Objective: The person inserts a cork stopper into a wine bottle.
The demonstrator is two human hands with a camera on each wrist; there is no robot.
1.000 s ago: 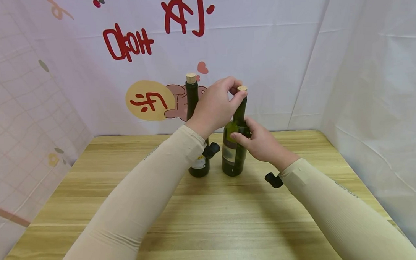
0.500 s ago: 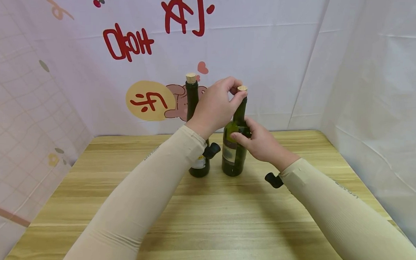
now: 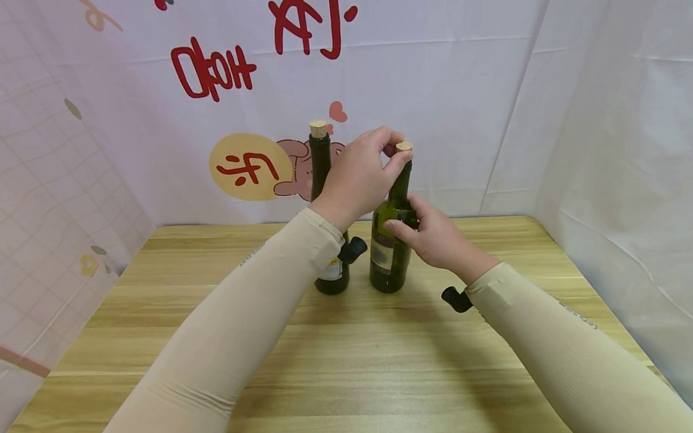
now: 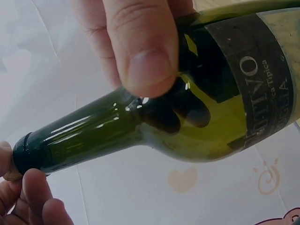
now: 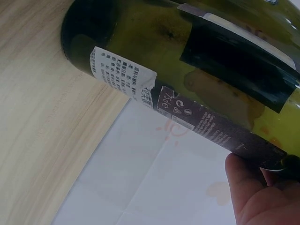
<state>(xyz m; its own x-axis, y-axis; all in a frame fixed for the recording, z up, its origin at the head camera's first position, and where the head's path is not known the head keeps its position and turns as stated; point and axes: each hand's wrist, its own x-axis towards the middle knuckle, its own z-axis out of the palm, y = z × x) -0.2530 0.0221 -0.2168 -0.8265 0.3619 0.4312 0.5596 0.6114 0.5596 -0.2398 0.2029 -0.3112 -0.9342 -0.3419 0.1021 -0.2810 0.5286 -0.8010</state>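
A green wine bottle (image 3: 387, 281) stands upright at the back of the wooden table, a cork (image 3: 404, 146) in its mouth. My left hand (image 3: 359, 175) pinches this cork between thumb and fingers. Lower down, the right hand (image 3: 442, 241) grips the bottle at its shoulder, thumb in front and fingers round the far side. In the left wrist view, the right thumb (image 4: 145, 61) lies on the glass near the dark label (image 4: 248, 79), and left fingertips (image 4: 35, 187) sit at the mouth. The right wrist view shows the bottle's white back label (image 5: 123, 77).
A second green bottle (image 3: 321, 161), topped by a protruding cork (image 3: 318, 129), stands just left, partly hidden by the left hand and wrist. White printed cloth (image 3: 459, 106) hangs behind and at both sides. Black wrist pieces (image 3: 457, 299) stick out below the sleeves.
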